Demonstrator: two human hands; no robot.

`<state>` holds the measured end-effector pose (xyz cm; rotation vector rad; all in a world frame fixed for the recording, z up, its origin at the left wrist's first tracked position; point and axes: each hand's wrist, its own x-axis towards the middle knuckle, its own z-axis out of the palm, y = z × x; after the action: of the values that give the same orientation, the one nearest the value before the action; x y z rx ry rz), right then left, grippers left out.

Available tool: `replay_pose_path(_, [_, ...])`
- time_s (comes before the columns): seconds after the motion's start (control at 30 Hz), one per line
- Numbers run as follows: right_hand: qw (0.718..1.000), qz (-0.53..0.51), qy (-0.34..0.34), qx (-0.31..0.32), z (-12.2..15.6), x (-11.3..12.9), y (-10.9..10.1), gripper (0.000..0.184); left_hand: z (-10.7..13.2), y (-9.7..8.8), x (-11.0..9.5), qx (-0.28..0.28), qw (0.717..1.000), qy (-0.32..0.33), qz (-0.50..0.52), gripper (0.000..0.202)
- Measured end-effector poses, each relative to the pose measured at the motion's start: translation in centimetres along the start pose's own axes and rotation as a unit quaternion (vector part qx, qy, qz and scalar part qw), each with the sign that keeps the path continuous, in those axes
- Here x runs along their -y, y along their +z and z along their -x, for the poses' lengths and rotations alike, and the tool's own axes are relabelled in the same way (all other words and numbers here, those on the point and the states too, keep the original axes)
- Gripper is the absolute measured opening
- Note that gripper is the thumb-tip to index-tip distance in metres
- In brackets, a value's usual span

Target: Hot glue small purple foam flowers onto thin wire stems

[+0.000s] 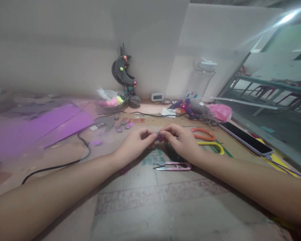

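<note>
My left hand (136, 142) and my right hand (182, 140) meet at the middle of the cardboard-covered table (165, 201). Both pinch a small purple piece (160, 136) between their fingertips, just above the surface. The piece is mostly hidden by the fingers. Pink thread snips (173, 166) lie on the cardboard right below my hands.
Orange scissors (203, 134) and yellow scissors (212, 145) lie right of my hands, a phone (244, 138) beyond them. A glue gun (187, 107), pink bag (220, 112) and water bottle (202, 80) stand behind. Purple sheets (40, 127), a black cable (82, 147) and a black moon ornament (122, 72) are left.
</note>
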<state>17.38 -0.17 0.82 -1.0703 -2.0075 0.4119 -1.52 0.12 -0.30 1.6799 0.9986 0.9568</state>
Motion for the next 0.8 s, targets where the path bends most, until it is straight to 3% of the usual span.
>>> replay_pose_path(0.1, [0.994,-0.082,0.067,0.002,-0.04,0.26,0.34,0.016,-0.02,0.09,-0.14,-0.011,0.999,-0.007,0.029,0.024])
replay_pose_path(0.2, [0.968,-0.198,0.154,0.019,-0.04,0.36,0.64,0.023,-0.02,0.16,-0.19,-0.029,0.998,-0.012,0.048,0.023])
replay_pose_path(0.3, [0.946,-0.259,0.193,0.038,-0.03,0.52,0.85,0.029,-0.07,0.21,-0.1,-0.034,0.997,-0.011,0.061,0.024])
replay_pose_path(0.47, [0.947,-0.253,0.196,0.032,-0.04,0.79,0.8,0.029,-0.16,0.22,-0.06,-0.011,0.995,-0.003,0.103,0.022])
replay_pose_path(0.8, [0.961,-0.221,0.165,0.026,0.01,0.56,0.84,0.027,0.58,0.23,-0.87,-0.048,0.998,0.032,0.016,0.02])
